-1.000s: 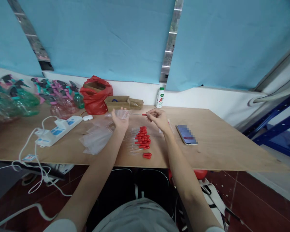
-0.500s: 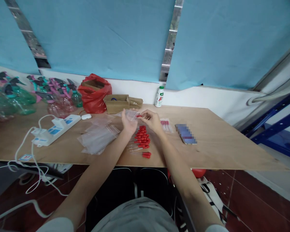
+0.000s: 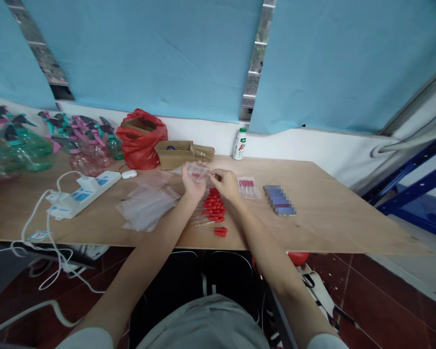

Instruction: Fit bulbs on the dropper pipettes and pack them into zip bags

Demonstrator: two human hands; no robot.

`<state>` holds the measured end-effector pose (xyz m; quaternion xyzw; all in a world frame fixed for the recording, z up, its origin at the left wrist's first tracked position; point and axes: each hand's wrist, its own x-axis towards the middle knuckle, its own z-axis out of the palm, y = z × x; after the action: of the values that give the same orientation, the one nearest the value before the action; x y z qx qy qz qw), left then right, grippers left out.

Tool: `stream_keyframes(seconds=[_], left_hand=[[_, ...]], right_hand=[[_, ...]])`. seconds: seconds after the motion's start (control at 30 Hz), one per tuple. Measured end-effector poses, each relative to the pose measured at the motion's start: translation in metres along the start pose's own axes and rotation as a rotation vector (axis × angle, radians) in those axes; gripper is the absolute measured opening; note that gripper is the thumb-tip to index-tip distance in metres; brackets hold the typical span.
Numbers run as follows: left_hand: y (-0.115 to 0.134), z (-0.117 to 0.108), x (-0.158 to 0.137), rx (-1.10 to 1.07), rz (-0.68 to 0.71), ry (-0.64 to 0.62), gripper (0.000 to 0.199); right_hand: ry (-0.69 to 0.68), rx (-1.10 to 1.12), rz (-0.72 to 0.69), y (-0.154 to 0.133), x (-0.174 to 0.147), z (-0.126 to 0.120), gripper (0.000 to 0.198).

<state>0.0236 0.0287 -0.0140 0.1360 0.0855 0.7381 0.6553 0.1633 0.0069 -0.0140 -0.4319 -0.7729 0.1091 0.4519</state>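
In my left hand (image 3: 193,184) lies a clear zip bag (image 3: 199,170), gripped by the fingers, with something red showing through its film. At the bag's right edge, my right hand (image 3: 225,182) pinches the film between thumb and fingertips. Below both hands a pile of droppers (image 3: 213,206) with red bulbs and clear stems rests on the table, some hidden by my left wrist. Left of them spreads a stack of flat clear bags (image 3: 147,209). A bag of red-bulbed droppers (image 3: 249,188) lies right of my right hand.
A phone (image 3: 279,199) lies on the wooden table (image 3: 330,213) at right. Behind stand a white bottle (image 3: 240,144), a cardboard box (image 3: 174,156) and a red plastic bag (image 3: 141,145). At left are a power strip (image 3: 85,196) with cables and several spray bottles (image 3: 94,150).
The red bulb that was at my right fingertips now shows inside the bag. My right fingers have shifted onto the bag's edge. The filled bag at right is less covered by my hand.
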Motion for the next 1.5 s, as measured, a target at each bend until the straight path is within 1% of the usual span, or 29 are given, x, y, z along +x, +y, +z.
stream_keyframes(seconds=[0.07, 0.1, 0.17, 0.27, 0.33, 0.4, 0.5, 0.57, 0.63, 0.73, 0.87, 0.93, 1.0, 1.1, 1.17, 1.27, 1.33, 1.4, 1.5], left_hand=[[0.008, -0.003, 0.006, -0.018, 0.032, 0.020, 0.022], [0.012, -0.005, 0.009, -0.022, 0.049, 0.033, 0.019], [0.019, -0.008, 0.015, -0.020, 0.083, 0.059, 0.017], [0.028, -0.013, 0.020, -0.011, 0.128, 0.109, 0.019], [0.030, -0.015, 0.021, -0.003, 0.136, 0.137, 0.022], [0.031, -0.016, 0.022, 0.004, 0.128, 0.145, 0.024], [0.030, -0.016, 0.021, 0.006, 0.120, 0.126, 0.022], [0.029, -0.015, 0.021, 0.008, 0.122, 0.116, 0.020], [0.029, -0.015, 0.021, 0.009, 0.126, 0.117, 0.020], [0.029, -0.015, 0.022, 0.011, 0.132, 0.116, 0.021], [0.028, -0.017, 0.023, 0.024, 0.142, 0.108, 0.024], [0.027, -0.018, 0.023, 0.024, 0.147, 0.104, 0.027], [0.027, -0.020, 0.024, 0.020, 0.145, 0.098, 0.030], [0.027, -0.022, 0.026, 0.015, 0.137, 0.084, 0.031], [0.029, -0.023, 0.028, 0.016, 0.149, 0.073, 0.031], [0.031, -0.023, 0.030, 0.021, 0.184, 0.065, 0.032], [0.033, -0.024, 0.030, 0.016, 0.194, 0.074, 0.034], [0.033, -0.023, 0.029, 0.005, 0.189, 0.089, 0.034], [0.030, -0.023, 0.027, -0.010, 0.163, 0.095, 0.032]], right_hand=[[-0.011, 0.045, 0.011, 0.006, 0.001, -0.004, 0.034], [-0.045, 0.064, 0.019, 0.009, 0.002, -0.006, 0.036], [-0.183, 0.096, 0.044, 0.016, 0.003, -0.010, 0.039], [-0.449, 0.146, 0.099, 0.024, 0.001, -0.014, 0.040], [-0.537, 0.161, 0.128, 0.028, 0.000, -0.015, 0.039], [-0.550, 0.162, 0.137, 0.031, -0.001, -0.015, 0.036], [-0.547, 0.159, 0.133, 0.032, -0.001, -0.015, 0.032], [-0.543, 0.175, 0.138, 0.030, -0.001, -0.016, 0.034], [-0.545, 0.220, 0.138, 0.025, -0.001, -0.018, 0.039], [-0.609, 0.288, 0.131, 0.015, -0.001, -0.023, 0.045], [-0.715, 0.282, 0.153, 0.008, -0.002, -0.026, 0.044], [-0.729, 0.273, 0.160, 0.008, -0.002, -0.026, 0.043], [-0.703, 0.285, 0.157, 0.009, -0.002, -0.025, 0.041], [-0.592, 0.357, 0.148, 0.012, -0.001, -0.024, 0.036], [-0.464, 0.389, 0.138, 0.014, 0.001, -0.024, 0.032], [-0.205, 0.389, 0.102, 0.013, 0.003, -0.024, 0.027], [-0.058, 0.401, 0.080, 0.011, 0.003, -0.023, 0.026], [0.037, 0.421, 0.062, 0.008, 0.004, -0.021, 0.026], [0.111, 0.413, 0.041, 0.006, 0.003, -0.017, 0.027]])
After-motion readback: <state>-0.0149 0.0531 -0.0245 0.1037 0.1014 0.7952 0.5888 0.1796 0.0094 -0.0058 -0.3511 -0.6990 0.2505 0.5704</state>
